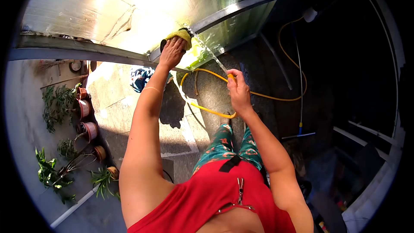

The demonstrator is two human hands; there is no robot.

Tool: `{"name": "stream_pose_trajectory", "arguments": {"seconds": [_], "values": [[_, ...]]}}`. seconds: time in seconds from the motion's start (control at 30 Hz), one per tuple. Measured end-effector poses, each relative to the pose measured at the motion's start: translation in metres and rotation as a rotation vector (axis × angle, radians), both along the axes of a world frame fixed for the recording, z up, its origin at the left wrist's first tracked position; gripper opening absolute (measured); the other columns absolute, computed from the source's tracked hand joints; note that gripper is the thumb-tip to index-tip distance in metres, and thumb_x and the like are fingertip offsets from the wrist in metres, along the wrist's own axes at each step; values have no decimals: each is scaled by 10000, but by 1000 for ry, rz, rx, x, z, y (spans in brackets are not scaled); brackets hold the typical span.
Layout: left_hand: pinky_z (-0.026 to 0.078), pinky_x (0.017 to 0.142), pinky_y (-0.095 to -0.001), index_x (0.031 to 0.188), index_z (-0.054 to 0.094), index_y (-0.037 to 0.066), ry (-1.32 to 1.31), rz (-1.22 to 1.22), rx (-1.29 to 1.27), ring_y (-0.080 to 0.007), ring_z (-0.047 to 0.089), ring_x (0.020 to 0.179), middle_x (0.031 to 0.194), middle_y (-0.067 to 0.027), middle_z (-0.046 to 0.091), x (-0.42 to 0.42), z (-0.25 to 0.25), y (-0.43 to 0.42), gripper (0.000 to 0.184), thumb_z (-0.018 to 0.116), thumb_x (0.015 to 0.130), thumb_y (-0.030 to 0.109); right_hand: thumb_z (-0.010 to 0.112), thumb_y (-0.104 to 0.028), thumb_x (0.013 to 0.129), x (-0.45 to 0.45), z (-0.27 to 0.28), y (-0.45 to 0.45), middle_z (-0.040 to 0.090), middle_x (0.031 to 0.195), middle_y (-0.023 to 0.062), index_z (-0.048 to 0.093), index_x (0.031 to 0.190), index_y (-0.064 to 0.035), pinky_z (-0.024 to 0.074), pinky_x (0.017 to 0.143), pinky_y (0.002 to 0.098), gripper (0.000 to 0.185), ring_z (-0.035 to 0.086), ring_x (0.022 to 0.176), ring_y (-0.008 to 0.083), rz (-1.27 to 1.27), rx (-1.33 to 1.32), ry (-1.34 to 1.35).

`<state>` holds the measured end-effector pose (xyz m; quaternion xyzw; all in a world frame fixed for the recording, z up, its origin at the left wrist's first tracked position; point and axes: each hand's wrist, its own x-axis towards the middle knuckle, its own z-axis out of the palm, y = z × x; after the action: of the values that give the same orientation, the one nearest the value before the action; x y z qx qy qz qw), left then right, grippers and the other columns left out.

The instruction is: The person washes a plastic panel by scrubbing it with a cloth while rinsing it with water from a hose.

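My left hand [172,52] is pressed over a yellow cloth [186,36], holding it against the metal frame [151,55] of a translucent panel door. A dark part shows beside the cloth; I cannot tell what it is. In my right hand [238,89] is the end of a yellow hose [211,111], gripped with the thumb on top. A stream of water [210,51] shoots from it up to the frame near the cloth. The hose loops over the wet floor below my hands.
Potted plants [89,131] line the wall at left. A patterned cloth bundle [140,79] lies on the paving [116,116] beyond my left forearm. A long-handled squeegee [299,135] and more hose are at right, beside a dark area.
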<state>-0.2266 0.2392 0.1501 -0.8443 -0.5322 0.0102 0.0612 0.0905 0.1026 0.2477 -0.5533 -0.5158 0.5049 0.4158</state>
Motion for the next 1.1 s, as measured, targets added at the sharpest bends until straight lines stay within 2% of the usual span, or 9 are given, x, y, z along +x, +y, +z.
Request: {"name": "stream_pose_trajectory", "arguments": {"seconds": [0.17,0.3,0.37,0.57,0.67,0.73,0.87,0.97,1.1], "values": [[332,1082,-456,1325,491,94,-39,-101,88,-262,391,1325,1374,-63,479,91,-3,62,515,593,843,247,494,-144,983,8,-21,-5,512,749,26,523,1143,-78,399,587,277,176,478,646,114,-48,-49,61],[324,1093,-440,1347,479,130,-148,-142,179,-245,395,1322,1391,-40,461,168,-8,115,521,586,842,200,486,-186,1000,21,-22,-9,475,706,-10,517,1177,-107,357,486,250,197,418,540,60,-66,-120,60],[338,1079,-430,1351,480,139,-173,-137,252,-237,401,1319,1387,-28,464,186,-13,128,531,595,835,181,483,-183,1000,22,-18,-10,466,693,-19,517,1176,-106,354,487,248,194,419,545,59,-97,-118,72],[380,1023,-408,1306,525,169,-197,-195,174,-230,462,1259,1319,-24,511,129,-1,95,495,543,818,85,491,-156,992,24,-15,-17,469,712,-8,521,1169,-93,362,521,255,190,429,582,69,-72,-75,38],[375,1024,-421,1254,569,166,-63,-98,199,-259,445,1283,1345,-45,510,62,-8,45,421,521,841,100,497,-149,988,19,-21,-19,474,712,3,526,1159,-86,378,552,264,184,445,608,85,-68,-70,88],[342,1068,-443,1297,545,174,-49,-5,162,-273,436,1285,1347,-57,505,14,-9,5,462,486,847,86,505,-145,983,17,-20,-20,509,735,28,525,1161,-87,398,577,274,188,475,636,100,-44,-64,65],[350,1064,-448,1318,511,123,96,78,117,-304,439,1272,1345,-91,502,-65,-6,-53,520,527,804,45,499,-169,985,17,-18,-15,550,753,77,518,1154,-88,413,575,311,189,514,611,157,-77,-16,33],[337,1079,-432,1357,459,135,181,56,38,-283,408,1301,1376,-66,465,-58,7,-53,571,498,801,10,494,-170,985,25,-19,-8,559,758,87,514,1148,-85,417,570,319,185,529,606,167,-132,-16,37],[305,1116,-447,1397,445,139,149,-56,68,-284,398,1323,1420,-71,443,-32,-9,-17,524,461,876,87,491,-150,983,42,-27,3,530,761,81,521,1136,-73,414,575,307,174,491,596,157,-226,-1,37]]}}
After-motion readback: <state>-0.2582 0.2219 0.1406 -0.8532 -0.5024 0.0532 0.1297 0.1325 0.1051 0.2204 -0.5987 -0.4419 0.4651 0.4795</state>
